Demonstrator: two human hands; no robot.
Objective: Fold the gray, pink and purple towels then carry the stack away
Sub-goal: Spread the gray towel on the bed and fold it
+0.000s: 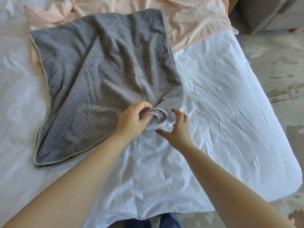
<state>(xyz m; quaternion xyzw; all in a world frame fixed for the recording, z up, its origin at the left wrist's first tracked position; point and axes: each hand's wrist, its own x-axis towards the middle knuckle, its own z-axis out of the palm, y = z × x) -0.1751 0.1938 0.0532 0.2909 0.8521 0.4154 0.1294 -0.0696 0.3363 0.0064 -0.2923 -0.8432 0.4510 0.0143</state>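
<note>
A gray towel (102, 76) with a zigzag weave and pale trim lies folded over on the white bed, wrinkled toward its near right corner. My left hand (131, 119) pinches that bunched corner, fingers closed on its edge layers. Just to the right, my right hand (177, 127) hovers with fingers spread, its fingertips touching the corner's rounded tip without gripping it. A pink towel (194, 23) lies spread at the far side of the bed, partly under the gray one. No purple towel is in view.
The white sheet (222, 99) covers the bed, whose right edge and rounded corner drop to a mottled floor (279, 66). A gray sofa or chair (266, 12) stands at the top right. My legs show at the bed's near edge.
</note>
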